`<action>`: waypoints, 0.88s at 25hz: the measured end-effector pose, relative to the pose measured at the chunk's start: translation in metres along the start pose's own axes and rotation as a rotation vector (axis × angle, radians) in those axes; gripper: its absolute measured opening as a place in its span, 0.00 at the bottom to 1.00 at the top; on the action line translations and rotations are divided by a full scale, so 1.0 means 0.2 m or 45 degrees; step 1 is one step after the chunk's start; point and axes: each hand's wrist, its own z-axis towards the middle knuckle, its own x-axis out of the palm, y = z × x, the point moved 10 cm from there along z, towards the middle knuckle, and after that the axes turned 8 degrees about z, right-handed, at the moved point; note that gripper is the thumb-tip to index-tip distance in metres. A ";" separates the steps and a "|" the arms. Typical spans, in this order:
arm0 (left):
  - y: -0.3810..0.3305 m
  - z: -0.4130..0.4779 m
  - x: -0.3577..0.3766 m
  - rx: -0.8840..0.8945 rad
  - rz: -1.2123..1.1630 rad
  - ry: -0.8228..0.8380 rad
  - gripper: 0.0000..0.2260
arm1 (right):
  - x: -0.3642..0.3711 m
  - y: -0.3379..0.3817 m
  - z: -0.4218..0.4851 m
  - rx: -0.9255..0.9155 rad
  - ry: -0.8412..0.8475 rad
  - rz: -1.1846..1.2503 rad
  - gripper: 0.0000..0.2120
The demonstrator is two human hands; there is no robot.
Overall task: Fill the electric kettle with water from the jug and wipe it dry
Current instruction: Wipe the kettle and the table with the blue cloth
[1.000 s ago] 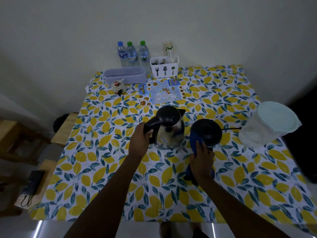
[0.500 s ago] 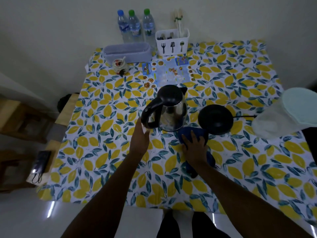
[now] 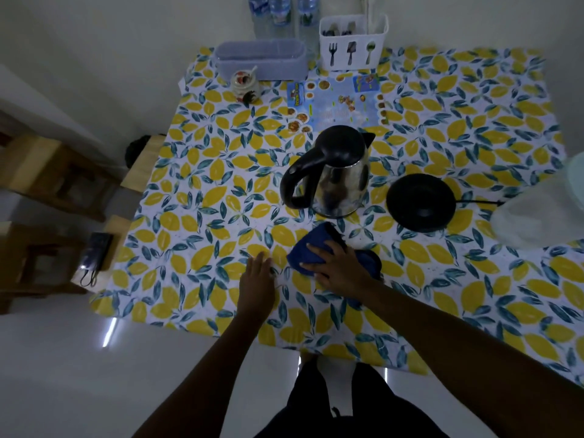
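Note:
The steel electric kettle [image 3: 339, 181] with a black lid and handle stands upright on the lemon-print tablecloth [image 3: 202, 197], off its round black base [image 3: 420, 202], which lies to its right. A white plastic jug [image 3: 543, 213] with a pale lid sits at the right edge, partly cut off. My right hand [image 3: 338, 267] presses flat on a dark blue cloth [image 3: 308, 252] on the table in front of the kettle. My left hand [image 3: 257, 276] rests open on the tablecloth just left of the cloth, holding nothing.
At the back stand water bottles [image 3: 281, 14], a white cutlery holder [image 3: 352, 42], a grey box [image 3: 260, 60], a small jar [image 3: 245, 85] and a printed sheet [image 3: 338, 102]. Wooden stools [image 3: 47, 178] stand left of the table.
My left hand let go of the kettle handle and came down onto the table. My right hand slid the blue cloth from the base toward the front of the kettle.

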 end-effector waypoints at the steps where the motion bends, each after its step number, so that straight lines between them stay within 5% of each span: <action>1: -0.01 -0.03 0.01 -0.005 0.007 -0.006 0.22 | 0.03 0.01 -0.05 -0.106 -0.007 -0.043 0.19; 3: -0.01 -0.09 0.05 0.008 0.026 0.032 0.24 | 0.02 -0.06 -0.12 -0.176 -0.030 -0.087 0.19; 8: 0.01 -0.11 0.11 0.023 0.007 0.060 0.23 | -0.08 -0.09 0.07 0.145 -0.134 0.102 0.20; 13: 0.06 -0.15 0.11 -0.034 -0.093 0.023 0.24 | 0.18 0.21 -0.06 -0.452 -0.077 0.000 0.17; 17: 0.06 -0.20 0.07 -0.029 -0.145 -0.017 0.26 | 0.01 0.07 0.04 -0.047 -0.030 0.361 0.20; 20: 0.08 -0.18 0.07 -0.018 -0.184 -0.028 0.22 | 0.03 0.32 0.04 -0.156 -0.008 0.507 0.24; 22: 0.10 -0.17 0.07 -0.073 -0.182 0.009 0.20 | 0.20 0.51 -0.13 -0.481 0.051 0.098 0.22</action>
